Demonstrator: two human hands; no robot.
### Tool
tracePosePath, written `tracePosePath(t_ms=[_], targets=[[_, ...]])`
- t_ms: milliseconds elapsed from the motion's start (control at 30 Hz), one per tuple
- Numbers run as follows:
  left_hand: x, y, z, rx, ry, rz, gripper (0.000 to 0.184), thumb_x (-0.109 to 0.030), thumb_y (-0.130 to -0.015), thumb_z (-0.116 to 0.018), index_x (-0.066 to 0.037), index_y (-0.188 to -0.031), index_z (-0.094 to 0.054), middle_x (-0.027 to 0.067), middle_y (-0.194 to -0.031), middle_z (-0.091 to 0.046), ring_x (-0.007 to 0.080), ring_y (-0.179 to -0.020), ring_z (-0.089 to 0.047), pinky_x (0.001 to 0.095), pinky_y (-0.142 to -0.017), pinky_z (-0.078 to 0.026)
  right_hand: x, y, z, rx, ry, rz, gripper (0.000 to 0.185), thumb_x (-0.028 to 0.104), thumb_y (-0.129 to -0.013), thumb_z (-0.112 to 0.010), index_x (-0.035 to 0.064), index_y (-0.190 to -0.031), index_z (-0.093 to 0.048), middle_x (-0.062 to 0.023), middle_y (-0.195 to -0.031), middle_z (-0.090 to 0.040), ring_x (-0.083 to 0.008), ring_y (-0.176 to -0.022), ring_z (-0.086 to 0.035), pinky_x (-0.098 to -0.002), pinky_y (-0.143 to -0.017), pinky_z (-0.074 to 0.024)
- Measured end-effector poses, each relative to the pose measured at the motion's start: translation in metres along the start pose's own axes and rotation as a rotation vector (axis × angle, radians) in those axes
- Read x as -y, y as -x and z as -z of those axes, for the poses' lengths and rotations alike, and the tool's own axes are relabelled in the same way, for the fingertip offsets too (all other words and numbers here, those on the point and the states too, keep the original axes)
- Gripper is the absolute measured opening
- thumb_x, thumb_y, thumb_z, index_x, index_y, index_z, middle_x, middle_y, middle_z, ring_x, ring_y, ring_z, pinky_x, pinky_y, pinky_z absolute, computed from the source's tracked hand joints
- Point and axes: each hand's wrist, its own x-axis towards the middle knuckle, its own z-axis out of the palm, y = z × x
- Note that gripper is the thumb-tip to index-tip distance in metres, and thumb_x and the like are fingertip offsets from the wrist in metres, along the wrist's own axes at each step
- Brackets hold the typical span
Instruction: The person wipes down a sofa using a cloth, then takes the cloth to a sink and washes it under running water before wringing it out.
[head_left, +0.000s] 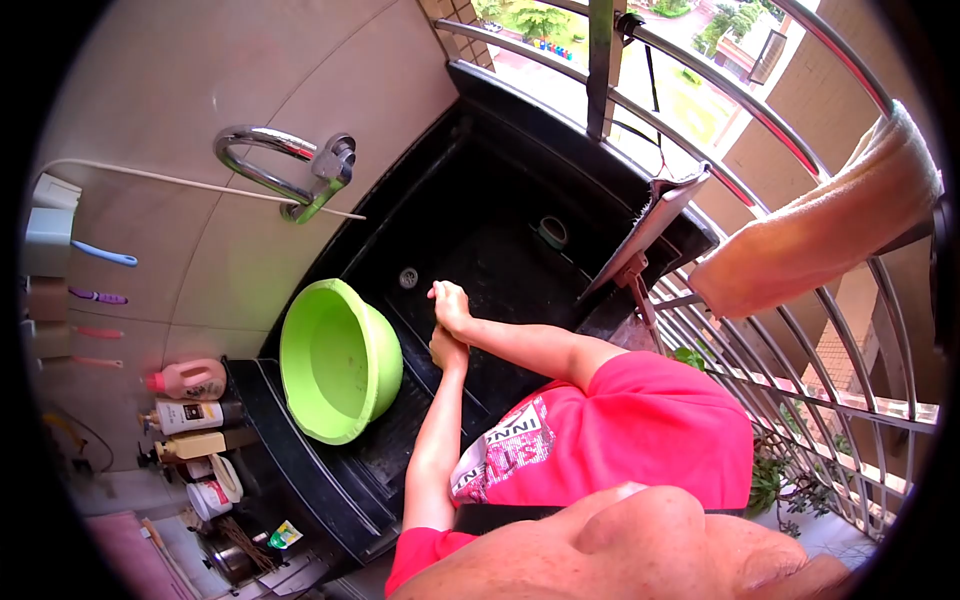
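Note:
My right hand (pixel 452 306) and my left hand (pixel 448 350) press together above the black sink (pixel 480 230). The right hand's fingers are curled; whether anything is inside them is hidden. Most of the left hand's fingers are out of sight against the right hand. A light green plastic basin (pixel 345 360) stands just left of both hands, apart from them, on the dark ribbed part of the sink. Near my hands, a round metal drain (pixel 408 277) shows in the sink floor. Farther up, a small round dish-like item (pixel 552 232) lies in the sink.
A chrome faucet (pixel 325 170) juts from the tiled wall at upper left. Several bottles (pixel 190 415) and a pink jug (pixel 195 380) line the left side. Toothbrushes (pixel 100 296) hang on the wall. At right, a peach towel (pixel 820 220) drapes over metal railings (pixel 700 75).

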Motion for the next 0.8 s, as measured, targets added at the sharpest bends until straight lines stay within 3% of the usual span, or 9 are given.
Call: tracePosePath(t_ms=[167, 233, 300, 333, 400, 433, 567, 700, 800], targets=[[-0.026, 0.015, 0.032, -0.021, 0.049, -0.140, 0.035, -0.041, -0.074, -0.064, -0.010, -0.091, -0.060, 0.0214, -0.075, -0.063, 0.0416, -0.076, -0.061, 0.0527, -0.063, -0.045, 0.003, -0.022, 0.022, 0.294, 0.222, 0.070, 0.030, 0.028, -0.089, -0.049, 0.0050, -0.079, -0.065, -0.0107, -0.060, -0.058, -0.0220, -0.057, -0.058, -0.0383, -0.059, -0.0453], [-0.020, 0.014, 0.026, -0.060, 0.199, -0.312, 0.036, -0.042, -0.079, -0.062, -0.008, -0.091, -0.059, 0.0170, -0.068, -0.064, 0.0379, -0.062, -0.062, 0.0486, -0.053, -0.046, 0.031, -0.033, 0.035, 0.741, 0.236, -0.085, 0.031, 0.029, -0.090, -0.050, 0.0045, -0.080, -0.067, -0.0076, -0.061, -0.059, -0.0208, -0.061, -0.060, -0.0367, -0.060, -0.0470], [-0.031, 0.016, 0.040, 0.312, 0.585, -0.101, 0.035, -0.040, -0.085, -0.057, -0.006, -0.083, -0.056, 0.0072, -0.052, -0.055, 0.0255, -0.041, -0.053, 0.0402, -0.040, -0.043, 0.054, -0.052, 0.048, 1.247, -0.067, -0.260, 0.045, 0.043, -0.094, -0.045, 0.0026, -0.098, -0.065, -0.0050, -0.058, -0.056, -0.0179, -0.059, -0.058, -0.0328, -0.056, -0.0471], [-0.034, 0.013, 0.049, 0.606, 0.940, 0.010, 0.030, -0.035, -0.090, -0.052, -0.008, -0.077, -0.050, -0.0016, -0.045, -0.037, 0.0120, -0.032, -0.037, 0.0308, -0.031, -0.034, 0.079, -0.054, 0.058, 1.359, -0.210, -0.399, 0.055, 0.052, -0.092, -0.041, 0.0044, -0.113, -0.057, -0.0072, -0.063, -0.059, -0.0202, -0.063, -0.060, -0.0354, -0.062, -0.0497], [-0.066, 0.027, 0.086, 1.015, 1.457, 0.102, 0.034, -0.041, -0.092, -0.046, -0.012, -0.075, -0.044, -0.0028, -0.041, -0.026, 0.0098, -0.033, -0.025, 0.0275, -0.034, -0.029, 0.100, -0.056, 0.057, 1.489, -0.704, -0.473, 0.067, 0.060, -0.089, -0.035, 0.0059, -0.127, -0.046, -0.0134, -0.078, -0.066, -0.0257, -0.080, -0.064, -0.0422, -0.080, -0.0504], [-0.077, 0.033, 0.096, 1.171, 1.663, 0.114, 0.036, -0.044, -0.093, -0.044, -0.012, -0.076, -0.044, -0.0029, -0.041, -0.025, 0.0096, -0.033, -0.022, 0.0265, -0.036, -0.029, 0.119, -0.050, 0.060, 1.584, -0.895, -0.415, 0.077, 0.065, -0.086, -0.035, 0.0054, -0.134, -0.037, -0.0168, -0.090, -0.066, -0.0302, -0.092, -0.063, -0.0462, -0.088, -0.0468], [-0.122, 0.061, 0.133, 1.435, 2.117, -0.124, 0.039, -0.046, -0.094, -0.039, -0.010, -0.079, -0.042, -0.0017, -0.042, -0.025, 0.0094, -0.034, -0.017, 0.0258, -0.036, -0.027, 0.188, -0.016, 0.064, 1.770, -1.460, 0.037, 0.097, 0.071, -0.079, -0.043, -0.0020, -0.140, -0.021, -0.0205, -0.100, -0.063, -0.0366, -0.098, -0.060, -0.0516, -0.093, -0.0420], [-0.143, 0.076, 0.162, 1.514, 2.225, -0.363, 0.033, -0.039, -0.093, -0.045, -0.006, -0.090, -0.047, -0.0027, -0.041, -0.023, 0.0083, -0.031, -0.018, 0.0242, -0.034, -0.028, 0.206, -0.007, 0.069, 1.850, -1.597, 0.390, 0.072, 0.041, -0.089, -0.054, -0.0070, -0.136, -0.027, -0.0137, -0.071, -0.061, -0.0349, -0.092, -0.062, -0.0499, -0.093, -0.0439], [-0.133, 0.080, 0.166, 1.516, 2.104, -0.479, 0.029, -0.028, -0.087, -0.055, -0.005, -0.102, -0.046, -0.0038, -0.041, -0.024, 0.0072, -0.032, -0.020, 0.0233, -0.035, -0.033, 0.214, 0.007, 0.078, 1.830, -1.556, 0.180, 0.050, 0.026, -0.093, -0.051, -0.0067, -0.130, -0.039, -0.0062, -0.052, -0.055, -0.0235, -0.062, -0.063, -0.0434, -0.078, -0.0518]])
